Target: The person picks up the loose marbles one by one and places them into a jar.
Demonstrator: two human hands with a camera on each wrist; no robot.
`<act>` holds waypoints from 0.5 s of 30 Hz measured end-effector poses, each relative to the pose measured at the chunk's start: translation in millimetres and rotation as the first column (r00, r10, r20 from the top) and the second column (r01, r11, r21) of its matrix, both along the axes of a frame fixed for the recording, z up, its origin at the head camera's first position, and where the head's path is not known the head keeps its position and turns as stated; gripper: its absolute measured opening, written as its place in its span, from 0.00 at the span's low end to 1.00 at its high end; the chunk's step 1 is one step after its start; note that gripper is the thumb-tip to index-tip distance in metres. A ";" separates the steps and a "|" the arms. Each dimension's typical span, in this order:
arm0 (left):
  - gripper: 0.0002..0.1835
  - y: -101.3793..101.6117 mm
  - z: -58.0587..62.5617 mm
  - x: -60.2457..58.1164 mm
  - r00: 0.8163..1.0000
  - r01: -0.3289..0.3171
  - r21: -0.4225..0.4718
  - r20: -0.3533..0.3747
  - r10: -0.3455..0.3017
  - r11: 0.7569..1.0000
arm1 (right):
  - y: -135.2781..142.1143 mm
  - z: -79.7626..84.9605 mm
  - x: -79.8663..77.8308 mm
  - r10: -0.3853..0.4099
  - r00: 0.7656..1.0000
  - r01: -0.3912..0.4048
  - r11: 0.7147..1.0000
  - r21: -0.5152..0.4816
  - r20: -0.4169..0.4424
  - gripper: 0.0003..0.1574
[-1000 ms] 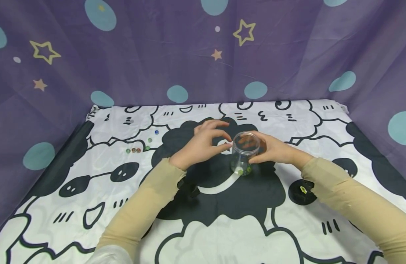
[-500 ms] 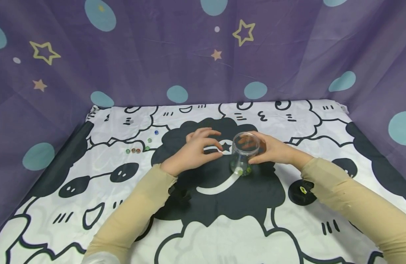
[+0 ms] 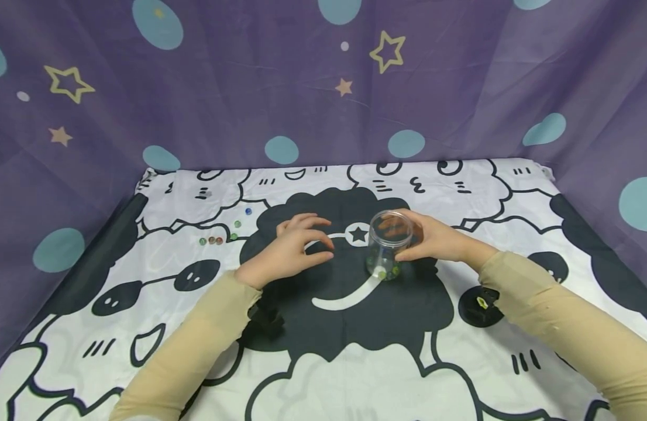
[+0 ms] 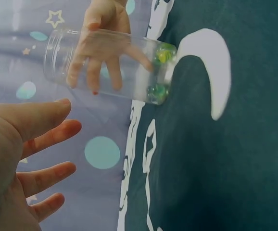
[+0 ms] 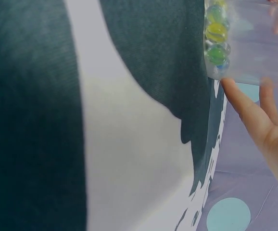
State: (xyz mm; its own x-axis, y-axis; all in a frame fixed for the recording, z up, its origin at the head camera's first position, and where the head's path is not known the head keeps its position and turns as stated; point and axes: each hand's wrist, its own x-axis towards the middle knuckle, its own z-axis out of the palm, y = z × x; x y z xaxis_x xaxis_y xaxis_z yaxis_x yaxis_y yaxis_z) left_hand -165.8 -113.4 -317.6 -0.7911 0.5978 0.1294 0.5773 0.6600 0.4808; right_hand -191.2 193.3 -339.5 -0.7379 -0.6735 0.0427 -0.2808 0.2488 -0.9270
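Observation:
A clear jar (image 3: 382, 248) stands upright and uncapped on the black part of the patterned cloth. Several green and yellow marbles (image 5: 217, 32) lie at its bottom in the right wrist view. My right hand (image 3: 436, 237) holds the jar from the right, fingers behind it and thumb at its near side. To the left of the jar, my left hand (image 3: 286, 250) hovers over the cloth with nothing in it. Its fingers (image 4: 52, 137) are spread and loosely bent in the left wrist view, pointing toward the jar.
At the left rear of the cloth lie several loose marbles: a blue marble (image 3: 248, 211), green ones such as this marble (image 3: 237, 224), and reddish-brown ones like this marble (image 3: 219, 240). A purple curtain (image 3: 223, 88) with stars and dots hangs behind and at the sides.
My left hand has drawn away from the jar's rim, moving left and slightly toward me. The right hand and the jar have stayed in place.

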 end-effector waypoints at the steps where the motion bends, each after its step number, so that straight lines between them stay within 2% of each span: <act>1: 0.06 -1.5 -0.3 0.3 1.000 -0.003 0.001 0.004 0.003 1.000 | 0.0 -0.1 -0.2 0.001 1.000 -0.001 1.000 0.001 0.001 0.48; 15: 0.06 -20.5 -1.7 4.4 0.999 -0.034 -0.039 -0.002 0.034 0.999 | -0.2 0.0 0.1 0.003 1.000 -0.003 1.000 -0.004 0.013 0.47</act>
State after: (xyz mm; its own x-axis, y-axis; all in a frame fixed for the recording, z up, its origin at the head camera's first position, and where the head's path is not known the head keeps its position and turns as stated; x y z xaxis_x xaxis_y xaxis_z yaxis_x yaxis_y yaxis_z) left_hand -161.4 -133.9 -319.3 -0.8108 0.5754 0.1070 0.5548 0.6975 0.4535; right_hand -191.1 193.2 -339.5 -0.7366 -0.6754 0.0357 -0.2693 0.2445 -0.9315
